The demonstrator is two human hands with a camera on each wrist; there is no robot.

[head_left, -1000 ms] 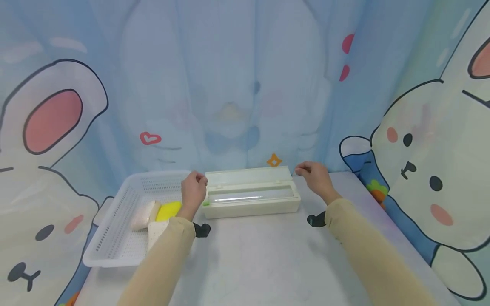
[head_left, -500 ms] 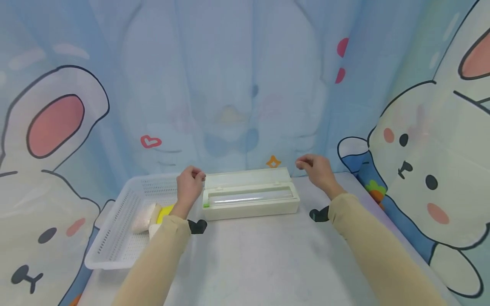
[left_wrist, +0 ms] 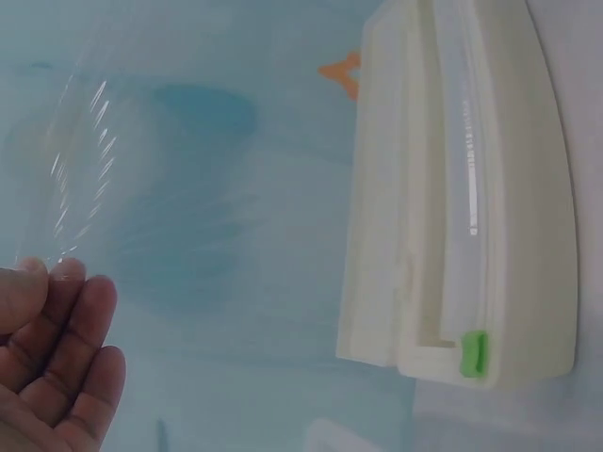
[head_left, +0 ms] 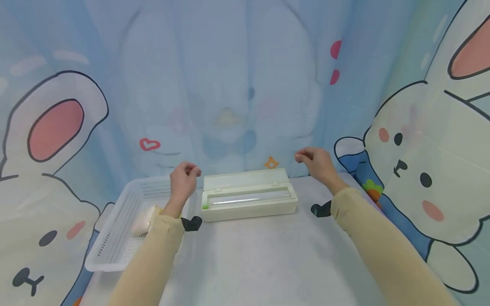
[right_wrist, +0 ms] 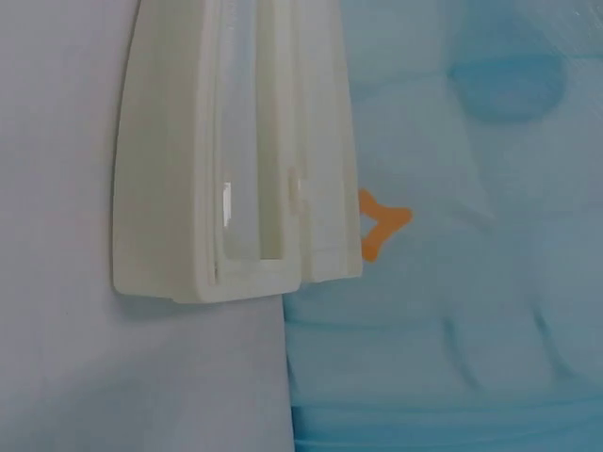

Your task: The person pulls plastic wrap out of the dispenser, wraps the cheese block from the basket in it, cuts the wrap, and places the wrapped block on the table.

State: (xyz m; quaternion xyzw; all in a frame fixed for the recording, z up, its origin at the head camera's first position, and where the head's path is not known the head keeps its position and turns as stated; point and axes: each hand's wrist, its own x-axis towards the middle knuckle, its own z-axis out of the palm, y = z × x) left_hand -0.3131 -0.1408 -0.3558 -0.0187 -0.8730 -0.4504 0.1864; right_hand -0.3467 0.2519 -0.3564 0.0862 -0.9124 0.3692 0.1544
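clear film (left_wrist: 80,169) spanning at 12 o'clock from the white box (head_left: 249,211)

the left hand (head_left: 183,180) is pinching the film, which is running toward 3 o'clock along its long axis; the right hand (head_left: 318,165) is pinching too, seemingly on the far end. the box is lying at 4 o'clock from the left fingers, apparently the nearer, its long axis running roughly 9 to 3. its lid (head_left: 245,179) is leaning toward 12; a basket (head_left: 101,250) is standing toward 9 on the worktop (head_left: 252,259).

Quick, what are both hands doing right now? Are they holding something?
Left hand: closed, pinching clear plastic wrap.
Right hand: closed in a pinch, probably on the wrap too, but it's too faint there to be sure.
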